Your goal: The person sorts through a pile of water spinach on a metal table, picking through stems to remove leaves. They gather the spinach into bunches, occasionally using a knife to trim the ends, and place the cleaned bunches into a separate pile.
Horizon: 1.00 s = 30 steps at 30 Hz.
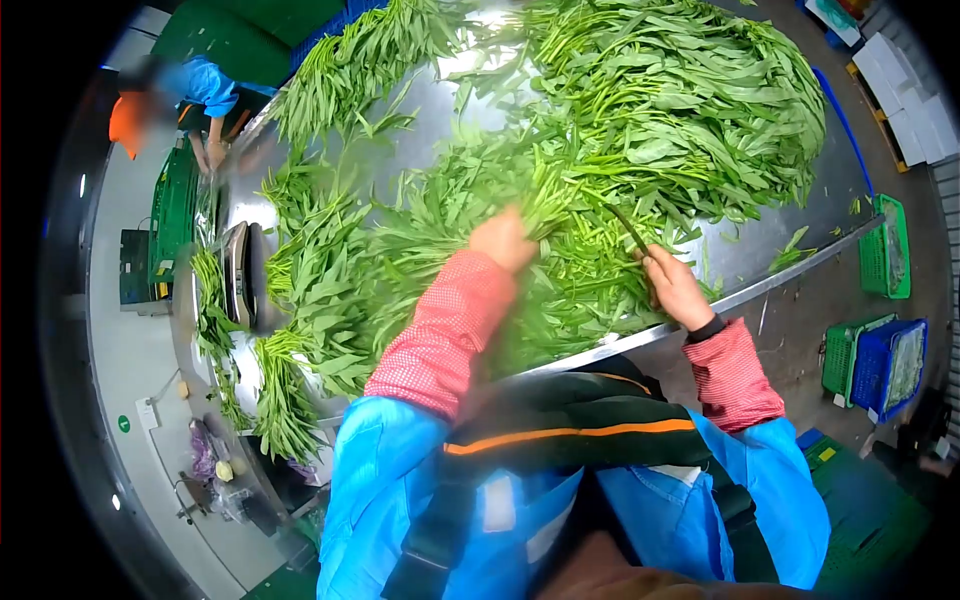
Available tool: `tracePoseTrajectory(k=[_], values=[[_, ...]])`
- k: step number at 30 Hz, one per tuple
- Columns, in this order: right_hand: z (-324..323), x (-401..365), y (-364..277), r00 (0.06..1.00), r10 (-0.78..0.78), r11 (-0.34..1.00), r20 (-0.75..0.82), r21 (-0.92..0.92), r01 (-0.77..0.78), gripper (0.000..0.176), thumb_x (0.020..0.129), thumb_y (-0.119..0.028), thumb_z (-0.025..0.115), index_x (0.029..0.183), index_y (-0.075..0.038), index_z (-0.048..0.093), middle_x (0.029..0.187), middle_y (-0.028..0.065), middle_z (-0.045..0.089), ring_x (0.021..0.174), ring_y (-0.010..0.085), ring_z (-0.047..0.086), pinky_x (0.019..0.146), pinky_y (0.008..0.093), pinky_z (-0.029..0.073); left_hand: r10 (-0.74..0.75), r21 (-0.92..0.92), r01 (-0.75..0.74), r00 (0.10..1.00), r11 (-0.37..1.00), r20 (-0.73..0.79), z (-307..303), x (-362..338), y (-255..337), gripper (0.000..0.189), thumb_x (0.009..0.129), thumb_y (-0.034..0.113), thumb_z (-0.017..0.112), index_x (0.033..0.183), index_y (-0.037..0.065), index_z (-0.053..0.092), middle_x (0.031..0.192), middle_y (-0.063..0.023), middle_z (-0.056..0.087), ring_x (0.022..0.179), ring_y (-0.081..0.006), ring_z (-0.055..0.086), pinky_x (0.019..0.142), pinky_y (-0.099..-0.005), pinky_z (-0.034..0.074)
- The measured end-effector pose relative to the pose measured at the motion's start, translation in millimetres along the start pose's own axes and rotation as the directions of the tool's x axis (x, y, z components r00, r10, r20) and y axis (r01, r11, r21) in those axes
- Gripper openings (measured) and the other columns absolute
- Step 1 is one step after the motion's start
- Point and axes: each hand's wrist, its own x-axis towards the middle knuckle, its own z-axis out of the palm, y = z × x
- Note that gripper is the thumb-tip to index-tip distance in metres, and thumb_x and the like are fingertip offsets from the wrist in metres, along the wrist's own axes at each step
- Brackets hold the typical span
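My left hand is closed round a bunch of leafy green stems above the middle of the metal table; it is blurred by motion. Near the table's front edge, my right hand grips a thin dark tool that points up and left toward the stems. Cut stems and leaves lie between and below my hands. A large heap of long-leaved greens fills the back right of the table.
Bundled greens lie along the left side, beside a dark device. A co-worker in blue sleeves stands at the far left. Green and blue crates stand on the floor at right, below white boxes.
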Motion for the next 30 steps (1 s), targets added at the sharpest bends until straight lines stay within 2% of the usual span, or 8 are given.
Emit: tracePoseTrajectory(k=[1,4,6,14,17,25,26,30], values=[[-10.9,-1.7,-17.9,0.971,0.191,0.967,0.141,0.144,-0.211,0.022,0.094,-0.02,0.046,0.108,-0.005,0.056,0.081,0.016,0.064,0.074,0.0376,0.061,0.063,0.0426,0.048,-0.014,-0.005,0.014,1.0,1.0,0.005,0.8,3.2,-0.7,0.05,0.068,0.026,0.067,0.106,-0.003,0.05,0.088,-0.0226,0.064,0.084,-0.0364,0.063,0.075,-0.0431,0.051],[18.9,1.5,-39.1,0.977,-0.205,0.967,-0.057,-0.167,0.194,0.02,0.094,-0.02,0.048,0.106,-0.006,0.054,0.075,0.018,0.062,0.067,0.0398,0.059,0.059,0.0452,0.047,-0.023,0.027,0.023,1.0,0.999,-0.001,0.8,5.1,2.4,0.048,0.068,0.026,0.067,0.102,-0.002,0.051,0.087,-0.0227,0.065,0.083,-0.0368,0.063,0.075,-0.0436,0.05],[36.7,11.2,-63.4,0.946,-0.287,0.939,-0.149,-0.238,0.247,0.016,0.093,-0.02,0.049,0.092,-0.004,0.052,0.074,0.0198,0.061,0.063,0.0397,0.059,0.056,0.0472,0.046,-0.007,0.006,0.008,1.0,1.0,-0.004,3.2,5.3,0.1,0.047,0.067,0.025,0.067,0.102,-0.002,0.051,0.088,-0.0226,0.065,0.082,-0.0373,0.064,0.076,-0.044,0.05],[95.0,106.8,-39.9,0.986,-0.154,0.764,0.066,-0.625,0.161,0.02,0.085,-0.01,0.042,0.083,0.002,0.058,0.075,0.0226,0.065,0.069,0.0358,0.066,0.063,0.0452,0.053,-0.024,0.124,0.043,0.988,0.991,-0.151,44.0,9.7,-8.4,0.044,0.068,0.025,0.067,0.1,-0.001,0.051,0.083,-0.0224,0.065,0.08,-0.035,0.065,0.072,-0.0447,0.052],[91.8,110.6,-39.9,0.983,-0.101,0.777,0.15,-0.606,0.172,0.022,0.084,-0.01,0.043,0.089,0.001,0.062,0.083,0.0229,0.065,0.076,0.0358,0.066,0.068,0.0456,0.053,-0.042,0.126,0.057,0.992,0.99,-0.122,39.4,6.5,-5.6,0.041,0.071,0.024,0.066,0.1,-0.001,0.051,0.083,-0.0223,0.065,0.079,-0.0359,0.065,0.072,-0.0441,0.052],[63.1,5.1,-1.3,0.997,0.041,0.783,0.057,-0.622,0.004,0.015,0.084,-0.01,0.045,0.083,0.0,0.056,0.073,0.0228,0.064,0.069,0.0385,0.065,0.063,0.0477,0.051,-0.158,0.036,0.157,0.988,0.987,0.002,22.2,11.2,-6.4,0.047,0.069,0.029,0.072,0.1,-0.001,0.054,0.09,-0.0214,0.065,0.086,-0.0347,0.064,0.078,-0.0421,0.052],[60.8,4.0,10.4,0.996,-0.071,0.811,0.062,-0.578,0.094,0.017,0.087,-0.012,0.044,0.084,-0.001,0.056,0.07,0.0225,0.063,0.066,0.0395,0.063,0.062,0.0481,0.051,-0.159,0.044,0.159,0.987,0.986,-0.007,23.1,11.0,-6.7,0.047,0.069,0.03,0.072,0.1,-0.001,0.054,0.09,-0.0213,0.065,0.086,-0.0344,0.065,0.078,-0.042,0.052],[15.6,-2.7,-13.8,0.979,-0.115,0.903,-0.17,-0.428,0.032,0.02,0.092,-0.021,0.046,0.09,-0.002,0.055,0.069,0.0233,0.061,0.065,0.0409,0.06,0.059,0.0497,0.048,0.025,0.047,-0.012,0.96,0.999,-0.278,8.6,-17.4,-4.7,0.042,0.069,0.029,0.074,0.096,0.003,0.054,0.082,-0.0173,0.066,0.076,-0.0345,0.064,0.068,-0.0418,0.051]])
